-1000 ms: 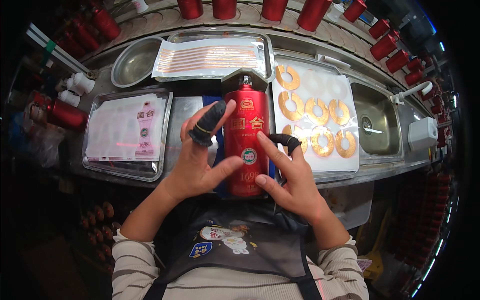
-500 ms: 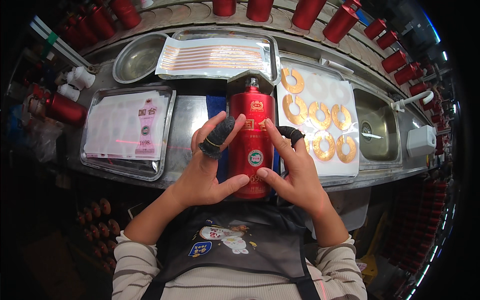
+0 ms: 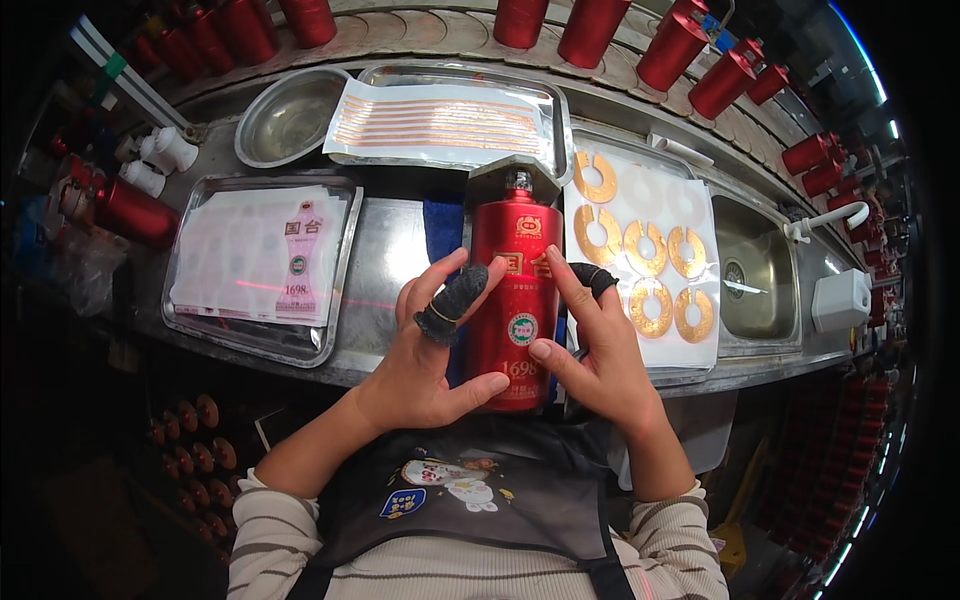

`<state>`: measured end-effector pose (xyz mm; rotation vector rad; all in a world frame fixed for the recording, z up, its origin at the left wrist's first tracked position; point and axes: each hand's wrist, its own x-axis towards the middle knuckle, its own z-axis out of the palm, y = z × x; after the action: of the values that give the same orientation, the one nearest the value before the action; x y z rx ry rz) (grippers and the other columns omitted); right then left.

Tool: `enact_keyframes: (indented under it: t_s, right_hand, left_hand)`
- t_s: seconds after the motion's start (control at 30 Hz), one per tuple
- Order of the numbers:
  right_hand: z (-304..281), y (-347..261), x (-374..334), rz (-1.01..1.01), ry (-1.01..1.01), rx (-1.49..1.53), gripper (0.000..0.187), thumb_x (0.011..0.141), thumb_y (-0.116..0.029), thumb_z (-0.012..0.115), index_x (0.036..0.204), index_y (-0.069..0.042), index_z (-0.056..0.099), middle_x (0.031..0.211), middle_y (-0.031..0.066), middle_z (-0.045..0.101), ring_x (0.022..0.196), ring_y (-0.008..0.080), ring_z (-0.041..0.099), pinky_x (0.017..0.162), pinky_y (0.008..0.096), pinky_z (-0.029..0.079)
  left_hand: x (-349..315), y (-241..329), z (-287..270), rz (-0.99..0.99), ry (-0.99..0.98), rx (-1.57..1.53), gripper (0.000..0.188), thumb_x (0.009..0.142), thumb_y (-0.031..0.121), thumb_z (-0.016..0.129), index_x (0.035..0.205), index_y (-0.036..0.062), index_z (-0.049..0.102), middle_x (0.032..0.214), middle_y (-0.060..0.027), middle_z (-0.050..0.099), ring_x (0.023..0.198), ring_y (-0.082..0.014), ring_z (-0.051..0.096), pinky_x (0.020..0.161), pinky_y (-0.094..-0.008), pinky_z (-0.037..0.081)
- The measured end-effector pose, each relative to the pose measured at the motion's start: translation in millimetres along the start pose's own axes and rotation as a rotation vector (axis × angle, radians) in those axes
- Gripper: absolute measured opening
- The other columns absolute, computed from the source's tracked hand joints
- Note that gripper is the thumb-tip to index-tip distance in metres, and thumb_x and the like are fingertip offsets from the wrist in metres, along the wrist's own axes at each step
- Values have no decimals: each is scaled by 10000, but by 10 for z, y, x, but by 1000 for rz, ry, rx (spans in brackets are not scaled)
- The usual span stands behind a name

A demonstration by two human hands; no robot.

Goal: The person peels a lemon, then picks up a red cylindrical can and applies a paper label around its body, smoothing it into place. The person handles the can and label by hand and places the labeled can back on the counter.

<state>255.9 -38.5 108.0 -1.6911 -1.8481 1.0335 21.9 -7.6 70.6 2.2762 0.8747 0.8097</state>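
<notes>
A red glossy bottle (image 3: 517, 358) with gold lettering and a round green-and-white emblem lies on its back in front of me, neck pointing away. My left hand (image 3: 418, 372) is at its left side, thumb tip on the lower front and a fingertip near the gold characters. My right hand (image 3: 603, 355) mirrors it on the right, thumb and a finger on the bottle's face. Fingers of both hands are stretched and apart. A black finger cot (image 3: 452, 304) covers one finger of the left hand; another black cot (image 3: 596, 277) is on the right. The bottle's underside is hidden.
A metal tray (image 3: 345, 250) with printed decal sheets stands left. Farther back are a steel bowl (image 3: 285, 120) and a sheet of gold strips (image 3: 440, 118). Gold ring decals (image 3: 645, 248) lie right, beside a sink (image 3: 755, 285). Red bottles (image 3: 675, 48) stand on a conveyor behind.
The view has shifted slightly, so the bench and bottle sit a little lower and farther right. Bottles on the conveyor have shifted. Both hands keep nearly the same pose at the bottle.
</notes>
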Motion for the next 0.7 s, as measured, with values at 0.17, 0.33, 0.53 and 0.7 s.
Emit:
enact_keyframes:
  t_s: [0.17,0.33,0.53,0.7]
  right_hand:
    - [106,115,38,-242,117,-36,746,835,-364,731,1504,-254,421,1252,269,524,1031,368,553,876,406,482]
    - [101,78,36,-211,108,-27,737,831,-359,736,1496,-266,430,1257,274,518,1043,393,568,862,402,505]
    - [123,88,68,-243,129,-67,735,827,-354,737,1492,-265,435,1257,276,517,992,395,593,829,409,521]
    - [102,16,58,-160,56,-10,769,807,-272,751,1493,-131,434,1389,176,535,1127,323,484,1028,389,381]
  left_hand:
    - [4,41,12,-40,-28,-29,899,807,403,720,1523,78,285,1558,-94,375,1432,-353,249,1130,-492,192]
    - [-11,24,8,-23,3,-55,895,808,400,719,1526,75,293,1556,-93,377,1429,-355,258,1131,-497,192]
    - [8,7,1,-33,-21,-24,896,806,392,725,1524,80,290,1556,-98,378,1429,-367,260,1130,-500,194]
    - [-9,-25,13,-28,-24,-41,895,801,382,734,1520,91,287,1554,-105,380,1425,-378,266,1130,-501,199]
